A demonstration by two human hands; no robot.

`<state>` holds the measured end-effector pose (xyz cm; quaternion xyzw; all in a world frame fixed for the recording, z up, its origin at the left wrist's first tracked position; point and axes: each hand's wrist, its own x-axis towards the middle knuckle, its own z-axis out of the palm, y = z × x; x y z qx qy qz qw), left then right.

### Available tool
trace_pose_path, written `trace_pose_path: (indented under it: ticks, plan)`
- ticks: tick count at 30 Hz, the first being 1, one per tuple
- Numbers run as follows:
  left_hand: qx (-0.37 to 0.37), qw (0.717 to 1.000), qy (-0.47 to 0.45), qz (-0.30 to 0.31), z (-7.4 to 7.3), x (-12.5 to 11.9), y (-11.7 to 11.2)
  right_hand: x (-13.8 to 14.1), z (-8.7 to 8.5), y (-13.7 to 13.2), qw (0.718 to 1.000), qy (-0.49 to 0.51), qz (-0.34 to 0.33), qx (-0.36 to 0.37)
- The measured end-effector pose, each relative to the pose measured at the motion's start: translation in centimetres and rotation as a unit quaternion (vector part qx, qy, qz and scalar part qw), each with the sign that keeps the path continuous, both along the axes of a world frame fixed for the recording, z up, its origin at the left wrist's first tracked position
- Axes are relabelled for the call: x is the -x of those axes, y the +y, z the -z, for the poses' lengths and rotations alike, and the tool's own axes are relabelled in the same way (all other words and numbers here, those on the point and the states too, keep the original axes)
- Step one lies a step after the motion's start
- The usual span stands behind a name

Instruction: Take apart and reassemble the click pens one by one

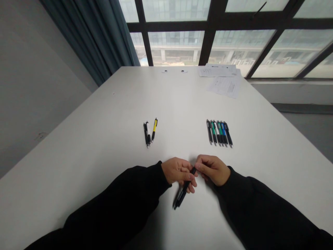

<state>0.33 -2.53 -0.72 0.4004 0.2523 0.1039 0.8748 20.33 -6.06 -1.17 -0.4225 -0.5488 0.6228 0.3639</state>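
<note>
Both hands meet near the bottom middle of the frame, on a black pen [184, 190] that slants from between them toward the lower left, above the desk [78, 166]. The left hand [178, 171] has a narrow grip, its fingers curled around the pen's upper half. The right hand [212, 170] pinches near the pen's top end with a similarly narrow grip. The fingers hide that end and part of the barrel, and it is hard to tell whether the lower tip touches the desk. Black sleeves [114, 205] run off toward the bottom corners. Above the hands, just left of centre, lie three pens [150, 132]: black, white and yellow. Right of centre, about six pens [219, 133] lie close together. Papers [223, 81] rest at the desk's far edge, upper right, before a window [177, 48].
</note>
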Motion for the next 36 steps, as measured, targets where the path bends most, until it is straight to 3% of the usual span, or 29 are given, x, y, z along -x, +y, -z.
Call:
trace_pose_path:
  ticks: [5,9,14,19,24,36]
  plan:
    - [-0.007,1.0,0.003,-0.003,0.3,-0.2,-0.1,0.1,-0.4,0.1,0.999,0.037,-0.016,0.002]
    - [-0.007,1.0,0.001,0.007,0.4,-0.2,-0.1,0.2,-0.5,0.1,0.999,0.038,0.022,0.009]
    - [-0.004,1.0,-0.01,0.005,0.5,-0.1,-0.1,-0.1,-0.3,0.4,0.997,0.08,-0.02,-0.007]
    - [-0.009,1.0,-0.013,0.007,0.6,-0.2,-0.1,-0.2,-0.1,0.6,0.991,0.129,0.015,0.011]
    - [-0.015,1.0,-0.014,0.005,0.8,-0.1,-0.1,-0.3,-0.3,0.6,0.991,0.131,-0.009,0.006]
    - [-0.012,0.996,-0.081,0.024,1.3,0.1,0.0,-0.6,0.2,1.0,0.982,0.172,0.056,0.064]
